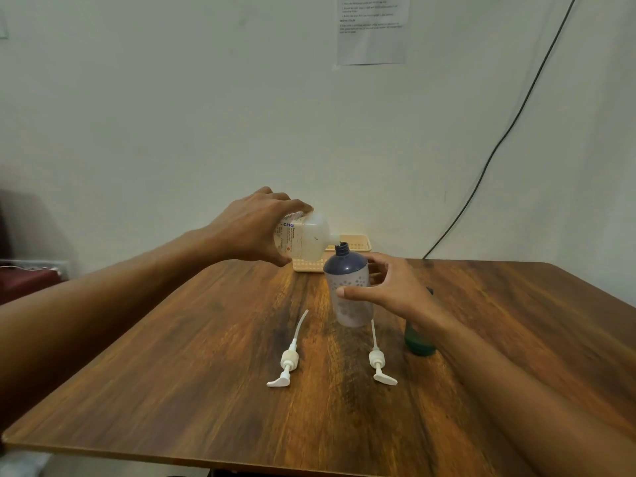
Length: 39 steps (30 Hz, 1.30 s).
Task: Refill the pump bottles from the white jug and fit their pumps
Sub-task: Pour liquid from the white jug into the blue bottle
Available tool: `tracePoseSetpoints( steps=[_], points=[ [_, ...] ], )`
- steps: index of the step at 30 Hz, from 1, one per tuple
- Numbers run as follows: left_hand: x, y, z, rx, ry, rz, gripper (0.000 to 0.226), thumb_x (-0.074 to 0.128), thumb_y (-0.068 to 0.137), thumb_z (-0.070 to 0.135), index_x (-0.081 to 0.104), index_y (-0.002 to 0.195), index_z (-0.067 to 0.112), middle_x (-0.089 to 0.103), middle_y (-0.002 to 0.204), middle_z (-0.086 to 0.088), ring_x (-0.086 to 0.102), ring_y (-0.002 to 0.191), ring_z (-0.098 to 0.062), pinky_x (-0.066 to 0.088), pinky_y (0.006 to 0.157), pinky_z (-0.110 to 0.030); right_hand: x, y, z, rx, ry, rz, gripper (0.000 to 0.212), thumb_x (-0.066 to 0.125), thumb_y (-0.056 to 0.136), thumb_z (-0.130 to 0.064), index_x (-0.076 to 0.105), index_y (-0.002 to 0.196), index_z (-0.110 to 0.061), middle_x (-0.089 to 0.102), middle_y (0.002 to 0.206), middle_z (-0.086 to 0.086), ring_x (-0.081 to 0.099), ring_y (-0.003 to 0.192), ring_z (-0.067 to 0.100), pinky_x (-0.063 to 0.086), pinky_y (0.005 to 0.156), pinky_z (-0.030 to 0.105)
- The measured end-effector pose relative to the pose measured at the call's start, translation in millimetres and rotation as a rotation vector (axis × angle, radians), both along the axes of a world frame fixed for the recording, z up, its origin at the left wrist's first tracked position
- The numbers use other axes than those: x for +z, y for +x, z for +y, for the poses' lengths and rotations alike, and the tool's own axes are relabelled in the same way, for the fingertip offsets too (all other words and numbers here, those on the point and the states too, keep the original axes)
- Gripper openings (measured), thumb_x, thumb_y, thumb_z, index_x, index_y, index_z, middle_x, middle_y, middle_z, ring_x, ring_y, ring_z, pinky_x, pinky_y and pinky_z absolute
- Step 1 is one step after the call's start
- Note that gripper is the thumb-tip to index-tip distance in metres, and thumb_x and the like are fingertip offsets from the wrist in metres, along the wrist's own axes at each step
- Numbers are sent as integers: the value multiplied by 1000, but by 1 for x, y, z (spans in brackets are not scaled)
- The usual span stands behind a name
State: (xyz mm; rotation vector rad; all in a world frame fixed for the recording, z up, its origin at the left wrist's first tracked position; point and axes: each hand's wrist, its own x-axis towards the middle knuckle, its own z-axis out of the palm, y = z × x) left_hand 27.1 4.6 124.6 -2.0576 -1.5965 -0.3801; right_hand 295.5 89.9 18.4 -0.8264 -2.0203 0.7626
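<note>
My left hand (253, 228) grips the white jug (306, 237), tipped on its side with its spout right at the open neck of the blue and white pump bottle (347, 287). That bottle stands upright mid-table. My right hand (389, 287) wraps around its right side, thumb across the front. A dark green bottle (418, 339) stands behind my right wrist, mostly hidden. Two white pumps lie flat on the table with their tubes pointing away: the left pump (287, 363) and the right pump (378, 361).
A beige plastic basket (359, 244) sits at the back of the wooden table (206, 373), against the wall behind the jug. A black cable (499, 146) runs down the wall at the right. A printed sheet (373, 29) hangs on the wall.
</note>
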Motion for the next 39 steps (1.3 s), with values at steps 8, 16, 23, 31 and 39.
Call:
tracePoseSetpoints(
  steps=[8, 16, 23, 31, 39],
  points=[
    [-3, -5, 2, -17, 6, -4, 97, 82, 65, 64, 42, 150, 36, 61, 130, 8, 47, 116, -15, 38, 72, -24, -2, -1, 0, 1, -2, -4, 76, 96, 70, -49, 68, 137, -29, 75, 125, -12, 70, 111, 7, 64, 95, 37],
    [-3, -4, 1, -21, 9, -3, 98, 83, 65, 63, 43, 150, 36, 62, 131, 7, 49, 118, -17, 40, 76, -26, -1, 0, 0, 0, -8, -3, 77, 95, 71, -50, 67, 139, -28, 74, 129, -9, 70, 114, 10, 63, 96, 37],
    [-2, -5, 1, -22, 16, -3, 97, 83, 65, 62, 43, 150, 36, 62, 130, 8, 48, 117, -15, 38, 73, -25, -1, 0, 0, -2, -16, -5, 77, 95, 71, -50, 67, 139, -28, 74, 129, -9, 70, 115, 12, 63, 97, 40],
    [-3, -3, 1, -8, 10, -1, 98, 84, 66, 60, 42, 151, 36, 61, 132, 8, 47, 118, -15, 39, 75, -25, 0, 0, -2, 5, -18, -2, 76, 95, 73, -46, 66, 140, -27, 73, 131, -7, 70, 117, 15, 62, 99, 43],
    [-2, -3, 1, -10, 8, 2, 97, 83, 66, 61, 42, 151, 36, 61, 131, 9, 47, 118, -15, 40, 74, -22, 1, -2, -3, 2, -8, -3, 77, 95, 72, -46, 66, 140, -25, 73, 132, -6, 70, 117, 14, 63, 98, 39]
  ],
)
